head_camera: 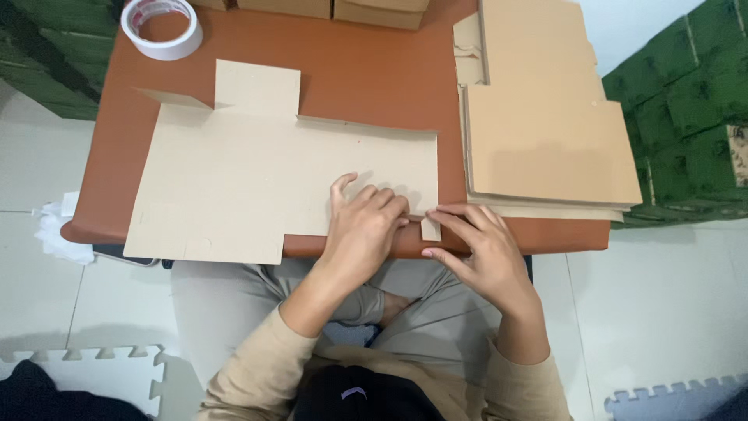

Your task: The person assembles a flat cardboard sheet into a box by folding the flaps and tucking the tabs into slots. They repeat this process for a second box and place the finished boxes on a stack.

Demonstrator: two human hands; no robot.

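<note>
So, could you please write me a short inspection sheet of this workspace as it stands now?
Surface: small reddish-brown table, mostly covered by cardboard.
Job's things: flat die-cut cardboard sheet lying unfolded, its near edge overhanging the table; small corner tab at its near right corner.
Clutter: stack of flat cardboard sheets at the right; roll of tape at the far left corner; cardboard boxes along the far edge.
Grippers: left hand pressing on the sheet; right hand with fingers on the corner tab.
Cables: nothing seen.
Surroundings: white tiled floor, foam puzzle mats, crumpled white cloth or paper at the left.
</note>
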